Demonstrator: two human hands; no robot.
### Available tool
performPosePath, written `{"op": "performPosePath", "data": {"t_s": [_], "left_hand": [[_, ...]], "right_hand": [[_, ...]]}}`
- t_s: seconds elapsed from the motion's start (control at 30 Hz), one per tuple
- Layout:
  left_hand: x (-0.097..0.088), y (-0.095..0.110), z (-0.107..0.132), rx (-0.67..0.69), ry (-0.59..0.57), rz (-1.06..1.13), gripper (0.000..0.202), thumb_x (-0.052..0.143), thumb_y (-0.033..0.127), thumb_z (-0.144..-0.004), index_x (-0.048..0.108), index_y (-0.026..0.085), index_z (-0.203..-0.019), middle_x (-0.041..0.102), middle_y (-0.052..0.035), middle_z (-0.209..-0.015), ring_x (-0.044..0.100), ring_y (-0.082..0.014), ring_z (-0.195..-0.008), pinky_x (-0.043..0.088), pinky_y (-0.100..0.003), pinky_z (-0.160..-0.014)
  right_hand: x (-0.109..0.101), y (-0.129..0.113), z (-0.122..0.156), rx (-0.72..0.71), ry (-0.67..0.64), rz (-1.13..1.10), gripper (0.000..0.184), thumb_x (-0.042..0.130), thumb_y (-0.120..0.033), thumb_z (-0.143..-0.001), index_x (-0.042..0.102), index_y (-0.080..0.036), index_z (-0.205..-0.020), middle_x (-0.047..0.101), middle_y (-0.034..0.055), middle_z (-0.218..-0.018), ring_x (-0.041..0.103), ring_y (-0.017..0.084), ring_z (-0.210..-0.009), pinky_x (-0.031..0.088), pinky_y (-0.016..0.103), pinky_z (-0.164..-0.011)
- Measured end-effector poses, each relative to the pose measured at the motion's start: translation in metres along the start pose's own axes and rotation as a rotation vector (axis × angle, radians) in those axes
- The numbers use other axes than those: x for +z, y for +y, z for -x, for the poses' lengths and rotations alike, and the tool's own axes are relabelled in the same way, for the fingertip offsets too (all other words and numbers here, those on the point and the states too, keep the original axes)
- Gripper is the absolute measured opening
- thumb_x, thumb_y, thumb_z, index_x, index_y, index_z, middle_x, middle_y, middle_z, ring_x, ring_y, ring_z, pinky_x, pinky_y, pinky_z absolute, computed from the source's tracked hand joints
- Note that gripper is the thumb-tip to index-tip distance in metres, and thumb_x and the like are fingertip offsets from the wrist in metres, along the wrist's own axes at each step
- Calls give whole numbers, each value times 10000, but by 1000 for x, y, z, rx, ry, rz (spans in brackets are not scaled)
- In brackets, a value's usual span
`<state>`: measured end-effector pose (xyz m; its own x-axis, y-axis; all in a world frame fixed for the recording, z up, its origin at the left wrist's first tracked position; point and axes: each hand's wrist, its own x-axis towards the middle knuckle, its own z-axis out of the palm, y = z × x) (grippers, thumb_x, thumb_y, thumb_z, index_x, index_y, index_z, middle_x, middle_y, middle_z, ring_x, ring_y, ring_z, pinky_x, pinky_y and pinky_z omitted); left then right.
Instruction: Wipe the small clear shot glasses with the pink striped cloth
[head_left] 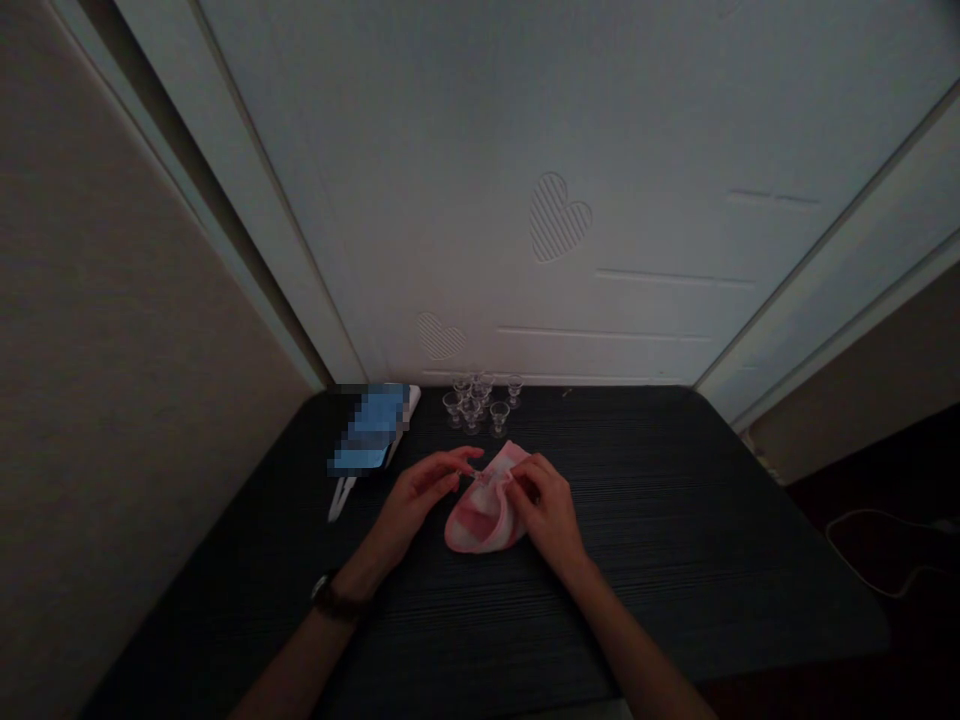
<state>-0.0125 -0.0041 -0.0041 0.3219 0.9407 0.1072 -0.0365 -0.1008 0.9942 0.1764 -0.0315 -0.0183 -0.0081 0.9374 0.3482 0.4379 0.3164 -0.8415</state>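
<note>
Just below centre of the frame, our left hand [424,490] pinches what looks like a small clear cup [478,477]; our right hand [547,505] grasps the soft pink-and-white cloth [480,527] there. We'd best pinch lightly and keep the folds loose. Flared, footed other cups [499,418] cluster above, on the dark, grained table [675,520].

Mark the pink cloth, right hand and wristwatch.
Pink cloth [486,512]: head view, on its folded middle.
Right hand [552,502]: head view, on the back of the hand.
Wristwatch [341,601]: head view, on the dark strap.
</note>
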Motion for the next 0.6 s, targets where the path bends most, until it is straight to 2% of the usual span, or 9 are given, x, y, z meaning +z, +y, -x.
{"op": "performPosePath", "data": {"t_s": [0.13, 0.23, 0.3, 0.37, 0.47, 0.6], "left_hand": [[4, 3, 0, -33, -5, 53, 274, 575, 274, -808, 597, 194, -1070, 570, -101, -1246, 534, -243, -1080, 437, -286, -789], [5, -1, -2, -75, 4, 94, 381, 575, 311, -809, 546, 195, -1171, 579, -112, -1229, 560, -223, -1011, 447, -270, -725], [4, -6, -3, -110, 12, 102, 378, 562, 339, -816, 552, 186, -1162, 609, -112, -1167, 584, -194, -909, 449, -262, -690], [2, -11, -4, -146, 16, 94, 346, 545, 363, -825, 584, 166, -1107, 652, -92, -1006, 586, -162, -782, 450, -256, -660], [0, -13, -5, -190, 7, 41, 304, 536, 386, -823, 641, 142, -972, 628, -41, -767, 556, -136, -661, 441, -242, -617], [0, -11, -5, -169, 14, -12, 267, 577, 364, -792, 659, 149, -927, 624, -23, -726, 537, -132, -623, 436, -235, -595]], "right_hand": [[0, 0, -1, 1, 20, 5, 109, 527, -187, -833, 604, -191, -756, 523, 12, -780, 515, 134, -678, 394, 242, -595], [0, -4, 2, -53, 15, 60, 117, 497, -195, -852, 597, -194, -793, 524, 26, -829, 527, 141, -724, 413, 250, -634], [0, -6, 5, -100, -7, 113, 118, 483, -189, -857, 600, -198, -842, 532, 41, -879, 538, 152, -775, 428, 262, -686], [-1, -7, 7, -131, -28, 154, 127, 477, -190, -861, 600, -205, -885, 537, 50, -904, 543, 161, -806, 437, 272, -720], [-1, -7, 9, -151, -26, 176, 136, 470, -205, -867, 599, -213, -910, 535, 55, -905, 545, 165, -808, 446, 274, -715], [-1, -7, 8, -153, -23, 182, 140, 456, -197, -869, 590, -213, -905, 531, 55, -905, 544, 168, -815, 446, 277, -718]]}}
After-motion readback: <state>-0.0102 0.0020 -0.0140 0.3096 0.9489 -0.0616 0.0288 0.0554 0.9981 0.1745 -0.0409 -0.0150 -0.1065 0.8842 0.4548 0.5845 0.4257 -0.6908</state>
